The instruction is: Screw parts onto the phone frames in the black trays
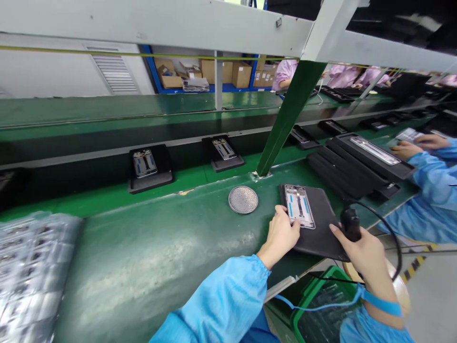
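A silver phone frame [300,206] with blue strips lies on a black tray [321,224] at the right part of the green bench. My left hand [282,233] is closed at the frame's lower left edge, thumb and fingertips pressed against it. In my right hand [367,252], beside the tray's right edge, is a black electric screwdriver [350,223] with a cable. A blue strap [382,304] circles my right wrist. Left of the tray sits a round dish [243,199] holding tiny shiny pieces, probably screws.
A green post [289,124] rises behind the dish. Along the line lie trays with phone frames [144,163]. Clear plastic packs [32,276] cover the left. Stacked black trays [357,166] stand near a co-worker's hands [410,147]. Below is a green bin [303,305].
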`<state>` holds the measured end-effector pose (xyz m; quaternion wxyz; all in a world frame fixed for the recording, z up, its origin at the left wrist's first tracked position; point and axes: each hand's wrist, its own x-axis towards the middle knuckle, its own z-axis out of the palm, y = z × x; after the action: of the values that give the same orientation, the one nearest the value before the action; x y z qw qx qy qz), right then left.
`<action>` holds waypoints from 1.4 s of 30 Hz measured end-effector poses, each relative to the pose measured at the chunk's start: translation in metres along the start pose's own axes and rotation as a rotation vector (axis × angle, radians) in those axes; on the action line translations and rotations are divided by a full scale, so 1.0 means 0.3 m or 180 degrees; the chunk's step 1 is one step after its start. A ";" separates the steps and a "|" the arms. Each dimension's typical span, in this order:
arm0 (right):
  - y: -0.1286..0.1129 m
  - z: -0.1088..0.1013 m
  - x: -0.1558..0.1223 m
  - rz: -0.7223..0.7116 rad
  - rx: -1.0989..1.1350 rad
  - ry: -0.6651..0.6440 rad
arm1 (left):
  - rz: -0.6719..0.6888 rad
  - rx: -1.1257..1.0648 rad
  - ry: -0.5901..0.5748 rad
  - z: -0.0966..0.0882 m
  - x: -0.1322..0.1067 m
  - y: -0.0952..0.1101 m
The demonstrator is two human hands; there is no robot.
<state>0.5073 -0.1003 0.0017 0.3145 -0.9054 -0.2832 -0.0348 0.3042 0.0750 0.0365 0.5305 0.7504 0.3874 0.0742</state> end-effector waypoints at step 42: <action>-0.803 0.406 0.016 -0.1251 0.4180 -0.0861 | 0.0201 0.1139 0.0997 -0.754 -0.641 -0.804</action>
<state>0.3685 0.1285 0.0378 0.7465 -0.4563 -0.4408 0.2004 -0.0677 0.1482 -0.0152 0.3199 0.8235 0.4483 0.1364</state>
